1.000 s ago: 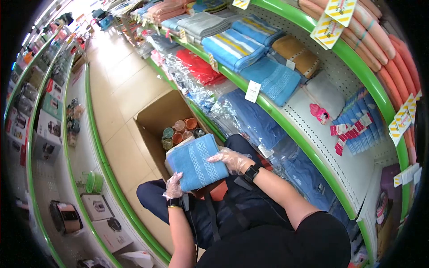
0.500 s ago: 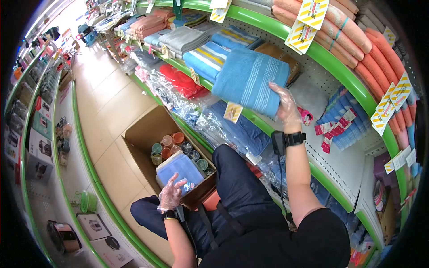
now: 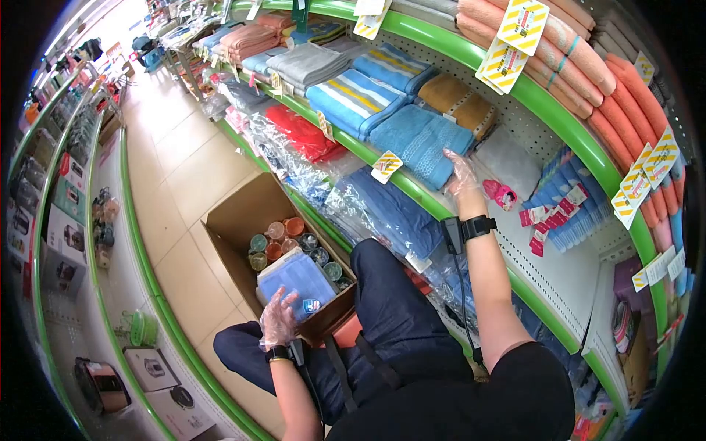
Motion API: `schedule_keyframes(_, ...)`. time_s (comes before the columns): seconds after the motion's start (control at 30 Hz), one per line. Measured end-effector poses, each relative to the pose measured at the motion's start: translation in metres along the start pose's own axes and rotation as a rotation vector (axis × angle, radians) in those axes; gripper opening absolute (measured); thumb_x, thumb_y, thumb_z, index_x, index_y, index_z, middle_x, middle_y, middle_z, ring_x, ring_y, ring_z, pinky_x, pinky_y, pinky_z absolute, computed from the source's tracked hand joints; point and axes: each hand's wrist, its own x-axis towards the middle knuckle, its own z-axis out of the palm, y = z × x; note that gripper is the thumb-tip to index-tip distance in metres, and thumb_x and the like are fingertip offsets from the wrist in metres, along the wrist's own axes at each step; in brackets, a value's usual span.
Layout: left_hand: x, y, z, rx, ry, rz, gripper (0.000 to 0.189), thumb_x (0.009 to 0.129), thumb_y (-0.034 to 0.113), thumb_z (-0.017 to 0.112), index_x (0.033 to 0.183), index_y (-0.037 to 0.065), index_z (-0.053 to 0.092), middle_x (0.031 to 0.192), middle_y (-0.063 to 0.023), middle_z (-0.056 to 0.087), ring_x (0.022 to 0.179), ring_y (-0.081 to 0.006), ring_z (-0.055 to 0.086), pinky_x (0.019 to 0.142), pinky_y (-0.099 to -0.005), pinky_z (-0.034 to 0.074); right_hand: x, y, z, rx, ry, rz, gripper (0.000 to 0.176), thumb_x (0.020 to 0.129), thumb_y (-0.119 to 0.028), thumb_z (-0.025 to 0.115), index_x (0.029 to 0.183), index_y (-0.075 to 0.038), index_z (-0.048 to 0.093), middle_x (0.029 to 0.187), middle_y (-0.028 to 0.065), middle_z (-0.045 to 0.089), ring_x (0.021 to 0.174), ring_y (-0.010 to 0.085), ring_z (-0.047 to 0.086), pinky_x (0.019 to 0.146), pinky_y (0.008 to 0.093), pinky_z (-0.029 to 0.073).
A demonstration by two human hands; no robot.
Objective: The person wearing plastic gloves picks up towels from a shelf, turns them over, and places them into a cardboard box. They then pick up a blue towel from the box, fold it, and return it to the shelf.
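Setting: retail shop, household-goods aisle. Green-edged shelves (image 3: 434,207) on both sides of a tiled floor (image 3: 184,169); folded towels (image 3: 353,99) stacked by colour under yellow price tags (image 3: 523,22), boxed appliances (image 3: 68,246) opposite. Open cardboard box (image 3: 243,206) of stock stands in the aisle

Gloved hands: two, left hand (image 3: 279,320) and right hand (image 3: 462,175).
Cardboard box (image 3: 234,214): one.
Blue towel (image 3: 298,278) inside it: one.
Jars (image 3: 293,226) inside it: nine in view.

A folded towel (image 3: 421,143) lies on the shelf (image 3: 566,279), right of the box (image 3: 243,213) holding cups (image 3: 283,239).
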Motion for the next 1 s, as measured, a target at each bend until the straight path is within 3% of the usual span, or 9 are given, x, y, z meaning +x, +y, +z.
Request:
schedule_keyframes(0.23,0.022,-0.012,-0.035,0.026,0.052,0.053,0.046,0.086,0.035,0.047,0.124,0.010,0.044,0.101,-0.0085,0.062,0.050,-0.0086,0.052,0.039,-0.0193,0.038,-0.002,0.001,0.009,0.057,-0.155,-0.269,0.056,0.072,-0.008,0.066,0.122,-0.005,0.040,0.111,0.0138,0.052,0.099,0.0297,0.052,0.087,0.0441,0.044)
schedule_keyframes(0.43,0.024,-0.012,-0.043,-0.199,-0.183,-0.005,0.041,0.087,0.024,0.050,0.122,0.003,0.046,0.109,-0.0231,0.055,0.067,-0.0169,0.059,0.055,-0.0207,0.050,0.001,-0.002,0.012,-0.064,0.068,-0.103,0.045,0.075,-0.008,0.064,0.116,0.003,0.046,0.110,0.0148,0.055,0.100,0.0280,0.054,0.087,0.0424,0.046)
schedule_keyframes(0.63,0.032,-0.020,-0.055,-0.115,0.052,0.044,0.039,0.087,0.031,0.046,0.118,0.009,0.049,0.098,-0.0103,0.062,0.052,-0.0105,0.052,0.041,-0.0203,0.040,-0.015,-0.010,0.019,-0.042,0.041,-0.051,0.034,0.077,-0.014,0.063,0.106,0.002,0.054,0.106,0.0141,0.057,0.094,0.0252,0.055,0.080,0.0372,0.047)
schedule_keyframes(0.7,0.027,-0.016,-0.044,-0.050,0.240,0.108,0.031,0.086,0.027,0.050,0.109,0.006,0.052,0.101,-0.0122,0.060,0.055,-0.0126,0.050,0.047,-0.0196,0.043,-0.039,-0.012,0.014,-0.492,0.137,-0.437,0.027,0.078,-0.014,0.062,0.100,0.000,0.056,0.096,0.0103,0.057,0.086,0.0209,0.054,0.077,0.0326,0.044)
schedule_keyframes(0.8,0.038,-0.031,-0.067,-0.028,0.415,0.259,0.023,0.086,0.028,0.051,0.099,0.008,0.055,0.094,-0.0077,0.061,0.054,-0.0118,0.047,0.045,-0.0216,0.040,-0.069,0.005,0.023,-0.288,0.149,-0.814,0.028,0.082,-0.007,0.058,0.105,0.002,0.046,0.093,0.0061,0.052,0.085,0.0131,0.049,0.079,0.0281,0.041)
schedule_keyframes(0.83,0.051,-0.046,-0.092,0.458,0.380,0.521,0.019,0.087,0.027,0.049,0.093,0.009,0.055,0.083,-0.0041,0.059,0.057,-0.0116,0.048,0.045,-0.0239,0.040,-0.084,0.014,0.036,-0.351,0.257,-1.020,0.028,0.082,-0.006,0.057,0.107,0.003,0.048,0.100,0.0084,0.054,0.093,0.0142,0.050,0.085,0.0277,0.040)
schedule_keyframes(0.87,0.069,-0.054,-0.121,0.816,0.270,0.761,0.017,0.087,0.026,0.049,0.084,0.011,0.055,0.068,-0.0022,0.053,0.052,-0.0116,0.046,0.043,-0.0251,0.038,-0.099,0.026,0.050,-0.355,0.230,-0.992,0.028,0.082,-0.006,0.057,0.107,0.003,0.048,0.100,0.0084,0.054,0.093,0.0142,0.050,0.085,0.0277,0.040)
schedule_keyframes(0.93,0.068,-0.032,-0.116,-0.371,-0.186,0.124,0.015,0.086,0.021,0.049,0.077,0.010,0.054,0.057,-0.0007,0.046,0.046,-0.0126,0.044,0.041,-0.0270,0.037,-0.128,0.054,0.073,-0.239,-0.032,-1.077,0.028,0.083,-0.006,0.057,0.108,0.002,0.049,0.102,0.0090,0.056,0.097,0.0156,0.052,0.087,0.0281,0.040)
schedule_keyframes(1.0,0.072,-0.047,-0.127,0.325,0.146,0.363,0.017,0.081,0.023,0.052,0.071,0.009,0.056,0.061,-0.0035,0.052,0.054,-0.0166,0.050,0.049,-0.0298,0.041,-0.146,0.093,0.076,-0.594,-0.361,-0.721,0.023,0.084,-0.006,0.055,0.106,0.000,0.052,0.099,0.0081,0.059,0.097,0.0167,0.055,0.086,0.0298,0.043)
